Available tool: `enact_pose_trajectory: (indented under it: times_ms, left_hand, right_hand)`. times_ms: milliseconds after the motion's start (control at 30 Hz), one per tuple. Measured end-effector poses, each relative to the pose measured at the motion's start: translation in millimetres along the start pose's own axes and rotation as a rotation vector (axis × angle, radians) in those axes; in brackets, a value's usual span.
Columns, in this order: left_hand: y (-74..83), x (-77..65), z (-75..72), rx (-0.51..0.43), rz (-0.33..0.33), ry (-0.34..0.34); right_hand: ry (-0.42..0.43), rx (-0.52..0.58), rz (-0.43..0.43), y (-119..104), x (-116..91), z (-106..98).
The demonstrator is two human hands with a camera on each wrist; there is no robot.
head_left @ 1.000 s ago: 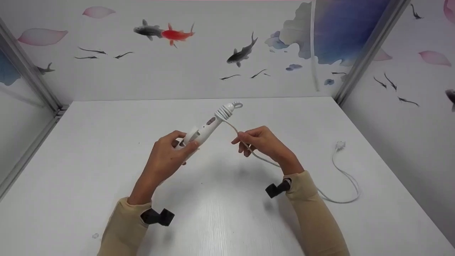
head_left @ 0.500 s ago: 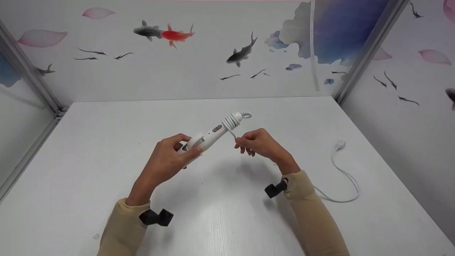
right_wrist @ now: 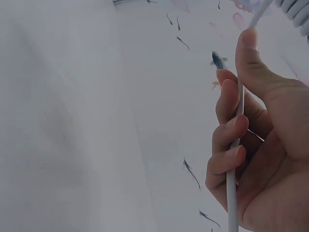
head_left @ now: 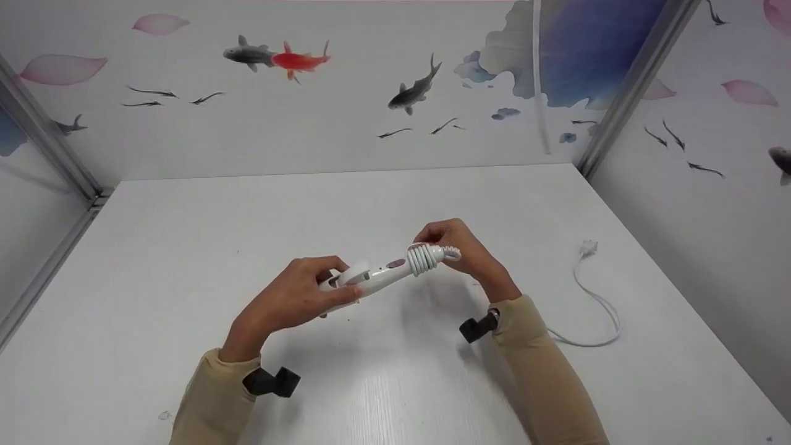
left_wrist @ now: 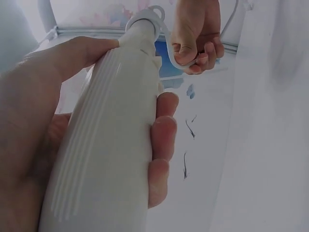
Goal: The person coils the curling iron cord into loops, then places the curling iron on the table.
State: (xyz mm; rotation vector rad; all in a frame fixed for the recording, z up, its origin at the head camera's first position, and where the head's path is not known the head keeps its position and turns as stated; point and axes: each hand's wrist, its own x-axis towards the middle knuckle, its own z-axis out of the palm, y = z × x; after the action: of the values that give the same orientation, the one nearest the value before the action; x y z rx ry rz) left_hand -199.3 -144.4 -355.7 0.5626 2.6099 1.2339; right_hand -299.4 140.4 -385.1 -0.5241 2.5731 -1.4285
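My left hand grips a white curling iron by its thick part, thumb on the near side, holding it above the table. In the left wrist view, the fingers curl round the iron's smooth, ribbed body. A small oval display shows on its handle. Several turns of white cord wrap the handle end, beside a ribbed loop. My right hand is just behind that end, partly hidden by it. In the right wrist view, its curled fingers and thumb hold the cord's free length.
The cord's loose tail curves over the right side of the white table, ending in a plug. Walls printed with fish and petals stand at the back and sides, with metal posts at the corners.
The iron's wound end has swung down and toward me, so the iron lies flatter. My right hand has carried the cord round behind the handle; the left hand has shifted slightly right and nearer.
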Motion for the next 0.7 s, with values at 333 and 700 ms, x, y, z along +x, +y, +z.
enact_pose_trajectory:
  times_ms: [333,700]
  left_hand:
    - [-1.7,2.4,5.6,0.062,-0.002,-0.068]
    - [2.1,1.7,9.5,0.062,-0.122,-0.041]
  right_hand:
    - [0.050,-0.086,-0.028,-20.0,-12.6,-4.1]
    - [0.136,-0.131,-0.206,-48.8,-31.5,-0.6]
